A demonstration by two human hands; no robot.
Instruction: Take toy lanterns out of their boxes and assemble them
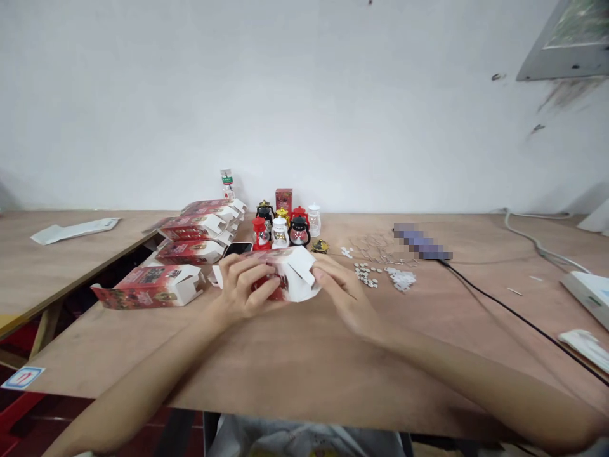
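Note:
My left hand is wrapped round a red printed cardboard box, held up over the table in front of me. The box lies on its side, its white end flaps facing right. At that end my right hand pinches a flap between thumb and fingers. Left of my hands, several more red boxes are stacked with their flaps standing out. Behind the held box stand several small lanterns in red, white, black and gold. One gold lantern top lies apart at their right.
Right of centre lie wire handles, small round discs and white plastic pieces. A pixelated purple object with a black cable is farther right. A dark phone lies behind my left hand. White packaging rests on the far left table.

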